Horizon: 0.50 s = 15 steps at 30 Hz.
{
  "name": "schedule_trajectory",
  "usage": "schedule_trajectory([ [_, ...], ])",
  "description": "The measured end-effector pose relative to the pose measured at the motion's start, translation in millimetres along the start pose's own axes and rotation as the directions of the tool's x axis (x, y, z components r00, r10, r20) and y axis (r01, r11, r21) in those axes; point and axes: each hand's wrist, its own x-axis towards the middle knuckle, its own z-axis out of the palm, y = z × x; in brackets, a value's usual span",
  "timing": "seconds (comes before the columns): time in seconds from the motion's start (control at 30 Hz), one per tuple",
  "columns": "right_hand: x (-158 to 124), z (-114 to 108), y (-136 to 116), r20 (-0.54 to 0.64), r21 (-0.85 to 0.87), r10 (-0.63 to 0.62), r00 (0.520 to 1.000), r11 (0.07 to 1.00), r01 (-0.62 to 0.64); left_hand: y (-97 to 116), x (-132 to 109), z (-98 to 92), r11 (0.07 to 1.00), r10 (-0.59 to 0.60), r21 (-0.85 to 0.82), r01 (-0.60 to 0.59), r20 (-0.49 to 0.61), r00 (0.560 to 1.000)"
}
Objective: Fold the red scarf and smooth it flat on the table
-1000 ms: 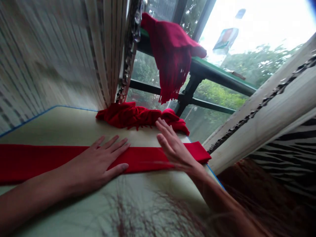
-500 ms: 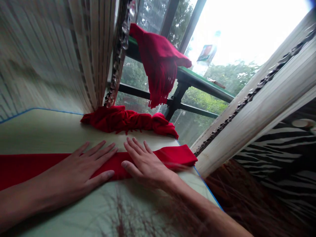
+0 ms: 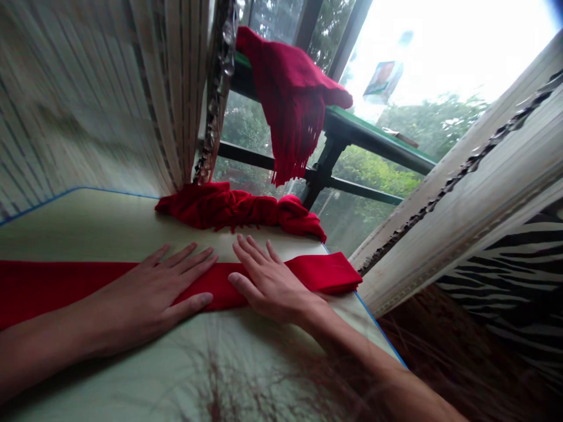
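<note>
A red scarf [image 3: 325, 274], folded into a long flat strip, lies across the pale table. Its left part runs out of view at the left edge, and its right end reaches the table's blue-edged side. My left hand [image 3: 149, 299] rests flat on it with fingers stretched out. Just to the right, my right hand [image 3: 268, 281] also lies palm down on the scarf, fingers extended. Neither hand grips the cloth. Behind them, a crumpled red scarf [image 3: 241, 205] with fringes is bunched near the table's far edge.
Another red fringed scarf [image 3: 292, 88] hangs over a green-topped window rail [image 3: 382, 138]. A clear bottle [image 3: 383, 81] with a label stands on that rail. Pleated curtains [image 3: 105, 94] border the table at left, and a pale curtain [image 3: 461, 164] hangs at right. Blurred hair strands cross the foreground.
The view has shifted slightly, so everything sits a little further right and higher. Both hands stay flat on the folded scarf, in nearly the same places.
</note>
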Motion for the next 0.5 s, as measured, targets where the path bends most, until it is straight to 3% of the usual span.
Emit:
schedule_trajectory([
  [0.07,0,3,-2,-0.028,-0.007,-0.027,0.999,1.000,0.027,1,1,-1.5,1.000,-0.005,-0.015,0.005,0.041,0.999],
  [0.23,-1,10,2,0.096,0.028,-0.070,0.993,0.997,0.068,4,1,-7.3,0.999,-0.030,-0.041,0.036,0.125,0.992],
  [0.4,-3,11,1,-0.025,0.000,-0.097,0.995,0.995,0.097,10,-1,-12.9,0.999,-0.029,-0.020,0.031,0.124,0.992],
  [0.5,-4,15,0,0.042,-0.022,-0.108,0.993,0.994,0.109,17,-2,-18.2,1.000,-0.030,-0.003,0.031,0.152,0.988],
])
